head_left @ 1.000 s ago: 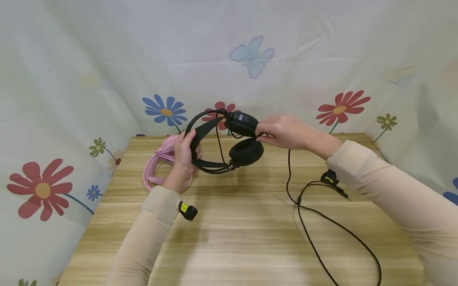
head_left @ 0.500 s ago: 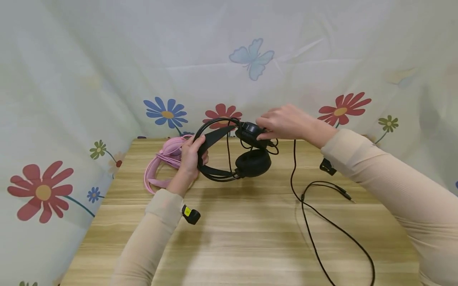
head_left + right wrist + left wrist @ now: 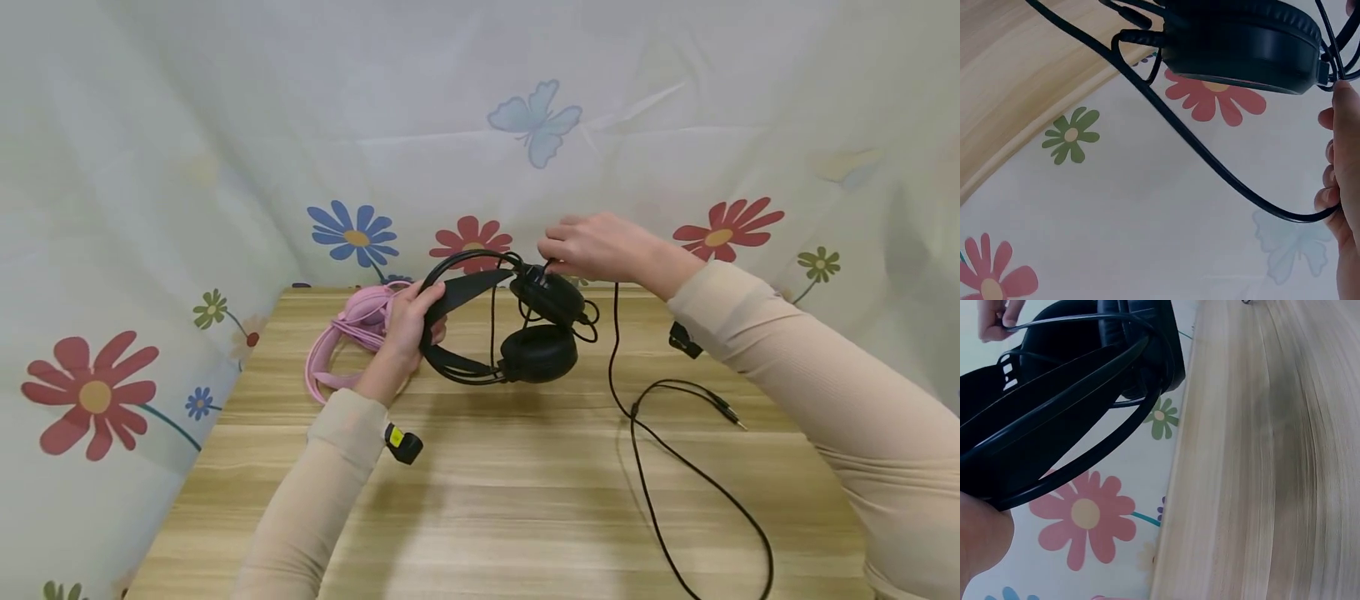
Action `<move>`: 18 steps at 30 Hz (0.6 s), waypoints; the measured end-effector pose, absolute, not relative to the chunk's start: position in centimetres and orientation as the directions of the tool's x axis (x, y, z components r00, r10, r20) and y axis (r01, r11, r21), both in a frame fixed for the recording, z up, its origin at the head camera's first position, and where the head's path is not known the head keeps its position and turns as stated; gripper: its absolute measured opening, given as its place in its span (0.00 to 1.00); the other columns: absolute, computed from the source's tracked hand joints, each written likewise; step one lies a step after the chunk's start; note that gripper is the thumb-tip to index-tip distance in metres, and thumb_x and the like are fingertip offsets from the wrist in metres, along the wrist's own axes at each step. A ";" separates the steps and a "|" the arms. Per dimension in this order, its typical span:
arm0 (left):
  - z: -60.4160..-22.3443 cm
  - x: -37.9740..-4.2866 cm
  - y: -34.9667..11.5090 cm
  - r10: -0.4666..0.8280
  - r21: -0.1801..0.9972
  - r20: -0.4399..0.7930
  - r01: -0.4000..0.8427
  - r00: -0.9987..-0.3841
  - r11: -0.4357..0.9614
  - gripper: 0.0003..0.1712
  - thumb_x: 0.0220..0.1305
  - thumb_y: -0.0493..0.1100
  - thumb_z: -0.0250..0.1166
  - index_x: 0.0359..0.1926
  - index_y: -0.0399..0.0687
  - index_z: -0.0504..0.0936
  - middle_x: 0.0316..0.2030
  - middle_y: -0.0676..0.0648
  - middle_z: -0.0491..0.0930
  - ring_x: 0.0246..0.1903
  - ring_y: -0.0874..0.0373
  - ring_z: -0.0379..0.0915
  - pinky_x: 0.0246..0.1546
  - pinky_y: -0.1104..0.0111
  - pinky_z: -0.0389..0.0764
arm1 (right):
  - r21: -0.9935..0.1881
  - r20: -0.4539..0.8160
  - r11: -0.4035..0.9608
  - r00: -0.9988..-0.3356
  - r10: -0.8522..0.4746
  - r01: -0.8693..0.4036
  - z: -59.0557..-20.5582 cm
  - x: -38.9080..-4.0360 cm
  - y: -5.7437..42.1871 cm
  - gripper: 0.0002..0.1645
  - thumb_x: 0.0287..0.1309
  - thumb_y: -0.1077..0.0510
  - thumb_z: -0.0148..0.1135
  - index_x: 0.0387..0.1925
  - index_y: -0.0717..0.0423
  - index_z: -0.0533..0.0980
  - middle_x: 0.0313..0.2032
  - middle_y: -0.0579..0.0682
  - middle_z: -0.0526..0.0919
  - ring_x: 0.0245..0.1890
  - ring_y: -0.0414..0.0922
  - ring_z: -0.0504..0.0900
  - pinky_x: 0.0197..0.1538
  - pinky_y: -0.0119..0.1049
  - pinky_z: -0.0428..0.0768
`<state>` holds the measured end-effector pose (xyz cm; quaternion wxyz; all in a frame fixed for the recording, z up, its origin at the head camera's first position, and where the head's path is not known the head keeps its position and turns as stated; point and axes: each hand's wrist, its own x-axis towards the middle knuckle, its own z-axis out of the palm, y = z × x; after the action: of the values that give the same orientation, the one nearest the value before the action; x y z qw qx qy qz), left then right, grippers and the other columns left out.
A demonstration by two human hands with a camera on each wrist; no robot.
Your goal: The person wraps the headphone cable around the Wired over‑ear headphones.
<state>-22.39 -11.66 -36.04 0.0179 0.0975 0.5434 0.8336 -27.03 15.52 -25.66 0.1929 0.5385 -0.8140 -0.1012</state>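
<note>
Black headphones [image 3: 538,354] are held above the table, the headband to the left and both ear cups to the right. My left hand [image 3: 407,323] grips the headband at its middle. Over the upper ear cup, my right hand [image 3: 600,247] pinches the black cable [image 3: 1210,161] close to the cup's outer side. In the right wrist view, a length of it loops out from the curled fingers. From the hand the cable drops to the table and lies in a big loop, its plug end [image 3: 726,410] at the right. The left wrist view shows the padded inner band [image 3: 1035,406] close up.
Pink headphones [image 3: 321,360] with a bundled cord lie at the left back of the wooden table [image 3: 480,500], partly behind my left hand. A flowered cloth [image 3: 420,167] hangs behind the table and at both sides. Each sleeve has a small black camera at the wrist.
The headphones and my left hand have moved right and a little lower. My right hand has shifted from the ear cups' right edge to the cable above the upper cup.
</note>
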 end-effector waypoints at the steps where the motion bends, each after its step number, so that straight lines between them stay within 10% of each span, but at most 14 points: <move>1: -36.0 -22.4 -11.6 0.141 0.911 0.140 0.072 -0.980 -0.406 0.09 0.64 0.41 0.54 0.27 0.45 0.69 0.08 0.53 0.61 0.06 0.64 0.52 0.07 0.75 0.54 | 0.351 0.206 0.407 -0.354 -0.912 -0.843 -25.7 -27.1 15.6 0.13 0.55 0.51 0.62 0.29 0.54 0.69 0.24 0.47 0.72 0.23 0.44 0.70 0.20 0.35 0.70; 11: -35.9 -22.2 -11.7 0.273 0.967 0.087 0.016 -0.958 -0.253 0.07 0.64 0.42 0.53 0.31 0.44 0.70 0.08 0.53 0.62 0.07 0.63 0.53 0.09 0.73 0.57 | 0.159 0.213 0.563 -0.529 -0.822 -0.811 -25.0 -27.9 16.5 0.21 0.54 0.47 0.62 0.19 0.51 0.63 0.15 0.42 0.63 0.15 0.39 0.60 0.21 0.32 0.55; 18: -36.3 -21.9 -12.0 0.359 0.930 0.147 0.005 -0.922 -0.368 0.10 0.67 0.39 0.46 0.27 0.46 0.69 0.07 0.55 0.61 0.06 0.65 0.53 0.08 0.74 0.54 | 0.187 0.284 0.563 -0.505 -0.815 -0.805 -25.4 -28.3 17.2 0.18 0.58 0.49 0.59 0.21 0.51 0.64 0.16 0.42 0.63 0.15 0.39 0.60 0.20 0.31 0.55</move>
<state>-21.95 -11.96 -36.26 0.1092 0.1653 0.5514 0.8104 -28.29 17.20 -25.40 0.1719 0.4670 -0.8673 -0.0151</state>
